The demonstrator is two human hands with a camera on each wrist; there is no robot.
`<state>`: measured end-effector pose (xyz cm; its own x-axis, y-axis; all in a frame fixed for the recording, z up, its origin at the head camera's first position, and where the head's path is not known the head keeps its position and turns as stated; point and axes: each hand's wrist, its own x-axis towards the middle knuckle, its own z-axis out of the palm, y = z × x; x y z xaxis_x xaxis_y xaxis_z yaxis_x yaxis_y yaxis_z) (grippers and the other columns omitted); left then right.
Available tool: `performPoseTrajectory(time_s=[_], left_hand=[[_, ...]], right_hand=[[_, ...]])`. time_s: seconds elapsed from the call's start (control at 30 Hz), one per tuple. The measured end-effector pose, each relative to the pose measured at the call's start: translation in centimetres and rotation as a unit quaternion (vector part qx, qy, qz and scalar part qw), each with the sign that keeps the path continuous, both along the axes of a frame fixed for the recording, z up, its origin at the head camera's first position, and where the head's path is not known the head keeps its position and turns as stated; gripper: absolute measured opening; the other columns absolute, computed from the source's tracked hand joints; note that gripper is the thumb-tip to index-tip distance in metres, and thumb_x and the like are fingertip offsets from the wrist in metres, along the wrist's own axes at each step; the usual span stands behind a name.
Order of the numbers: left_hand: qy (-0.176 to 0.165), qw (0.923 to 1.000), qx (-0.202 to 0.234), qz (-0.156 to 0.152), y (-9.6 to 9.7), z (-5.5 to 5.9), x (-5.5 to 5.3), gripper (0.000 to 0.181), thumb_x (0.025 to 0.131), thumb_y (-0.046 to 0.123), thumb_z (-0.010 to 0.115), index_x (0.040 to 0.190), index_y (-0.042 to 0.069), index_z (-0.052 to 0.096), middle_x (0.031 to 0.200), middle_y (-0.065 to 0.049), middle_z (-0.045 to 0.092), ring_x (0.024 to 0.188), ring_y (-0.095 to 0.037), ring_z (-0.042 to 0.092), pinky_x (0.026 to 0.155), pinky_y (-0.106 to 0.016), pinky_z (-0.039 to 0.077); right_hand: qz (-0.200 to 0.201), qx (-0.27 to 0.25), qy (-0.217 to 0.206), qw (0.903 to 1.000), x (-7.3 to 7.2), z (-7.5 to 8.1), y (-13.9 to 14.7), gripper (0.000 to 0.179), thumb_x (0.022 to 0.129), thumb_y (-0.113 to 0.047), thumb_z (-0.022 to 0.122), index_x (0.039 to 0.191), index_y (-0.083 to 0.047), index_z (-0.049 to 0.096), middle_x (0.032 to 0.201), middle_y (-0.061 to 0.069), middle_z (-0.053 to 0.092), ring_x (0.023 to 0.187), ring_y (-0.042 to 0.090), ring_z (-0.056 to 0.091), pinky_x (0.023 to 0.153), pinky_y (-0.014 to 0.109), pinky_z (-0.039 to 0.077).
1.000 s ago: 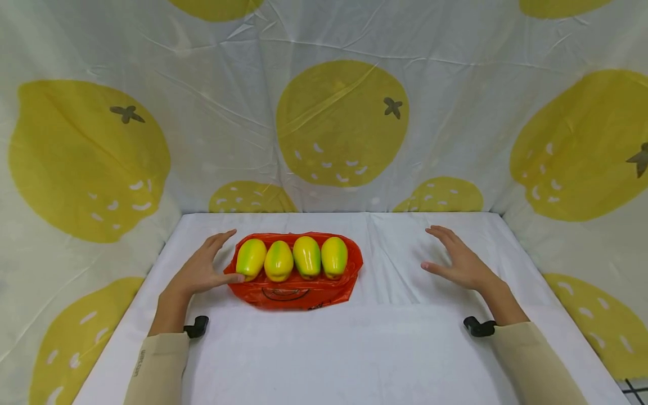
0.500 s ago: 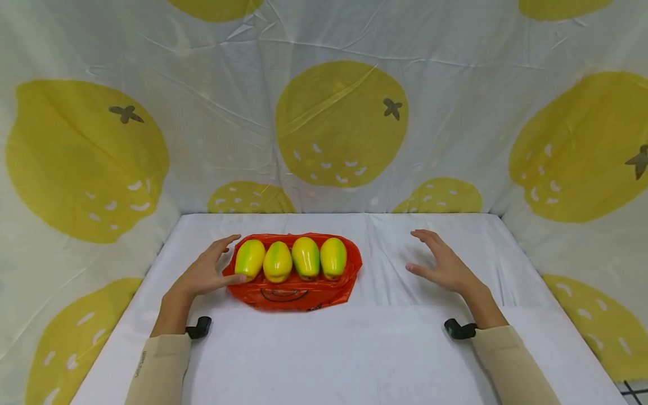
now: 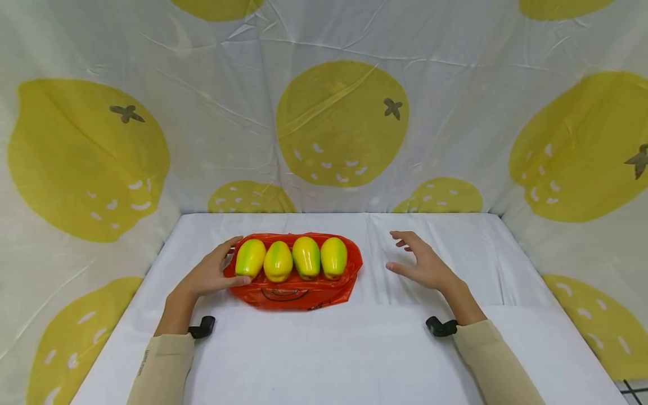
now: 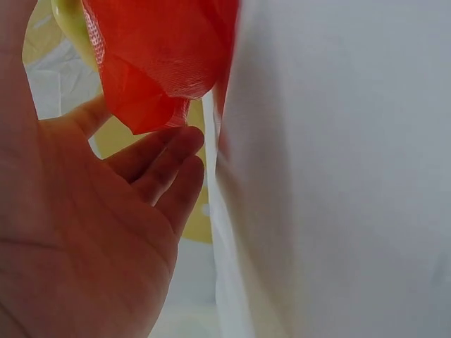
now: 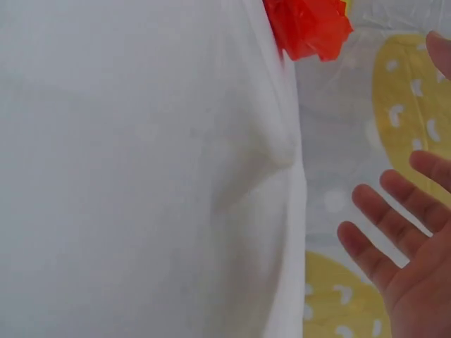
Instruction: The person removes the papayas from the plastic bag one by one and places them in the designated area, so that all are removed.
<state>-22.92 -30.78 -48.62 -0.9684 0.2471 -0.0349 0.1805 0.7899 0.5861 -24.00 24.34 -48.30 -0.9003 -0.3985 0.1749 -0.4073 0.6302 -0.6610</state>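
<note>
At the left end of the red bag (image 3: pixel 283 297) is the left hand (image 3: pixel 206 275), its thumb overlapping the bag's front rim beside the leftmost fruit (image 3: pixel 251 259) and its fingers reaching behind that same end; the fingers lie loosely extended, not clenched, and whether they press the thin film or only skirt it I cannot tell; the red bag itself sits on the tabletop (image 3: pixel 324 360), mouth spread upward, with four fruits (image 3: pixel 278 262) standing in one row inside it.

The bag looks like thin, crinkly plastic, so it should be light, limp and a little slippery, likely to fold under a one-sided push; the fruits are glossy and smooth, probably firm, perhaps hollow imitations, though their weight does not show; they could roll or slide against one another if the bag were tipped.

The surest hold would probably be low at the bag's two ends, with the film backed by the leftmost fruit and the rightmost fruit (image 3: pixel 333 259); pinching the loose rim alone would likely stretch it and let the row sag.

To the right of the bag, well apart from it, hovers the right hand (image 3: pixel 426 265), palm turned toward the bag; its fingers are spread and released, grasping nothing.
</note>
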Motion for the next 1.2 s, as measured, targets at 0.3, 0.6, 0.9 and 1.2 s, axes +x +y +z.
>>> performPoseTrajectory(time_s=[0.3,0.6,0.9,1.2], left_hand=[[-0.008,0.9996,0.027,-0.010,0.1,-0.4,-0.2,0.114,0.075,0.060,0.083,0.164,0.023,0.022,0.167,-0.015,0.030,0.149,-0.046,0.035,0.114,-0.071,0.035],[-0.003,0.9992,0.037,-0.016,0.7,-0.5,-0.5,0.115,0.073,0.059,0.085,0.163,0.024,0.023,0.164,-0.009,0.035,0.148,-0.037,0.037,0.112,-0.070,0.039],[0.002,0.9989,0.039,-0.025,0.8,-0.7,-0.3,0.118,0.072,0.056,0.087,0.163,0.021,0.022,0.164,-0.011,0.034,0.147,-0.038,0.037,0.113,-0.070,0.037],[0.004,0.9984,0.046,-0.034,0.9,-0.9,-0.1,0.117,0.072,0.056,0.087,0.163,0.020,0.022,0.164,-0.012,0.033,0.148,-0.038,0.036,0.115,-0.071,0.034]], right_hand=[[0.020,-0.020,-0.004,0.9996,-0.2,-0.2,-3.6,0.079,0.088,-0.048,0.078,0.154,-0.023,0.042,0.148,0.012,0.052,0.124,0.029,0.060,0.106,0.051,0.053],[0.062,-0.057,0.005,0.9964,-0.3,-0.3,-6.3,0.073,0.089,-0.037,0.080,0.151,-0.022,0.046,0.145,0.011,0.053,0.116,0.025,0.063,0.104,0.046,0.056],[0.076,-0.070,0.011,0.9945,-0.2,-0.2,-8.4,0.072,0.090,-0.039,0.078,0.149,-0.010,0.049,0.142,0.005,0.055,0.113,0.018,0.060,0.100,0.045,0.057],[0.057,-0.070,0.026,0.9956,-0.4,-0.1,-10.1,0.064,0.092,-0.035,0.077,0.146,-0.010,0.054,0.138,0.006,0.058,0.109,0.019,0.059,0.090,0.032,0.058]])
